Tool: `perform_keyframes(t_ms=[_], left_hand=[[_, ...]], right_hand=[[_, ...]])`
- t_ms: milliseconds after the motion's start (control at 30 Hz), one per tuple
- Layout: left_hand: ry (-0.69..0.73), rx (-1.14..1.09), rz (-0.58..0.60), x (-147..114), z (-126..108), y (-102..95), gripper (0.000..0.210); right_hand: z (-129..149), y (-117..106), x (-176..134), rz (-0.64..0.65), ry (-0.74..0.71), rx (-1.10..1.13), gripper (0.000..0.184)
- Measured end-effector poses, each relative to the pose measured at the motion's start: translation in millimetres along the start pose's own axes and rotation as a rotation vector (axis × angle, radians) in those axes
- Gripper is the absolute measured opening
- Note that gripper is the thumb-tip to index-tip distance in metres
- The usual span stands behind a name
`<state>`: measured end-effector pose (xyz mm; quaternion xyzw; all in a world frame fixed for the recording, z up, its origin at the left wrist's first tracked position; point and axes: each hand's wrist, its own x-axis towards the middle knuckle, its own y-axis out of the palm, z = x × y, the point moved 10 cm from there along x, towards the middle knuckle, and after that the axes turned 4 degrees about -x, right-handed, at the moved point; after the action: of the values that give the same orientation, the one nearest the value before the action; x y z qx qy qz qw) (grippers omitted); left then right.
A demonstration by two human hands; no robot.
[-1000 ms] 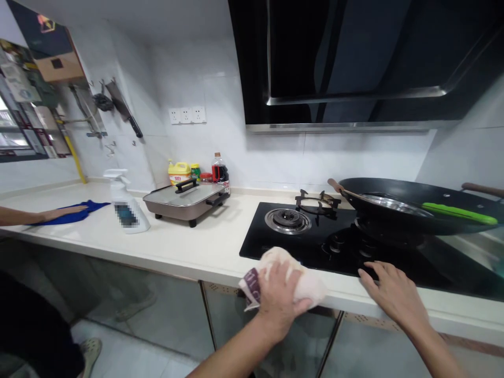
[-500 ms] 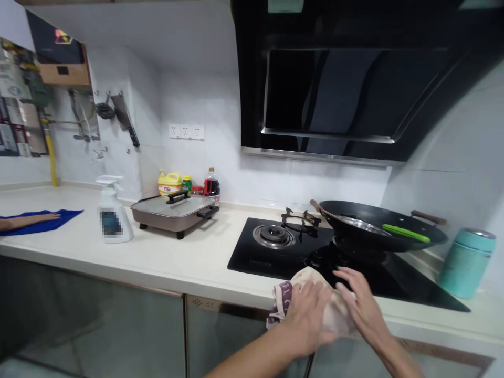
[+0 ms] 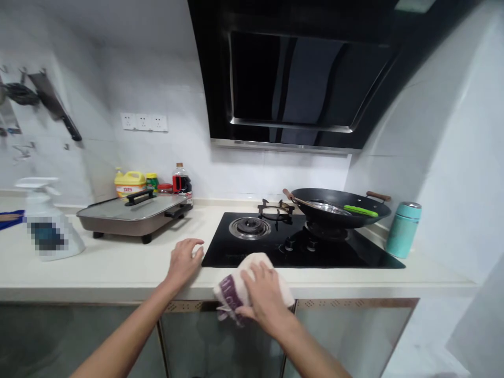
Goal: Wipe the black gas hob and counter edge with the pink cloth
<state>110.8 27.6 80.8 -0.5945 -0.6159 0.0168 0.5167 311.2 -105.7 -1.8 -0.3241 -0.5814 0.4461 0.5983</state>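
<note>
My right hand presses on a cream cloth with purple lettering, its fingers spread over the top. The cloth lies at the counter's front edge and reaches onto the black gas hob; one corner hangs over the edge. To the left of the hob, my left hand rests on the counter with nothing in it, fingers slightly bent and thumb apart. Nearest to it are the hob's left edge and the lidded electric pan behind.
A wok with a green-handled tool sits on the right burner. A teal flask stands beside it. At left are a white spray bottle and a blue cloth under another person's partly visible hand. The range hood hangs above.
My left hand has let go of the cloth and moved left onto the counter. The right hand now lies on the cloth. The view has turned to the right.
</note>
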Motion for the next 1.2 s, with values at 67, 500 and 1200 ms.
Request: perform_keyframes(t_ms=[67,500,1200], left_hand=[[-0.108,0.16,0.061,4,28,6.6,0.04],[-0.123,0.358,0.366,-7,44,44.8,0.057],[-0.077,0.383,0.329,-7,44,46.1,0.062]], right_hand=[[36,20,22,0.018,-0.054,0.004,0.107],[-11,8,-12,-0.122,-0.216,-0.09,0.091],[-433,-149,-177,-0.443,0.785,0.2,0.071]])
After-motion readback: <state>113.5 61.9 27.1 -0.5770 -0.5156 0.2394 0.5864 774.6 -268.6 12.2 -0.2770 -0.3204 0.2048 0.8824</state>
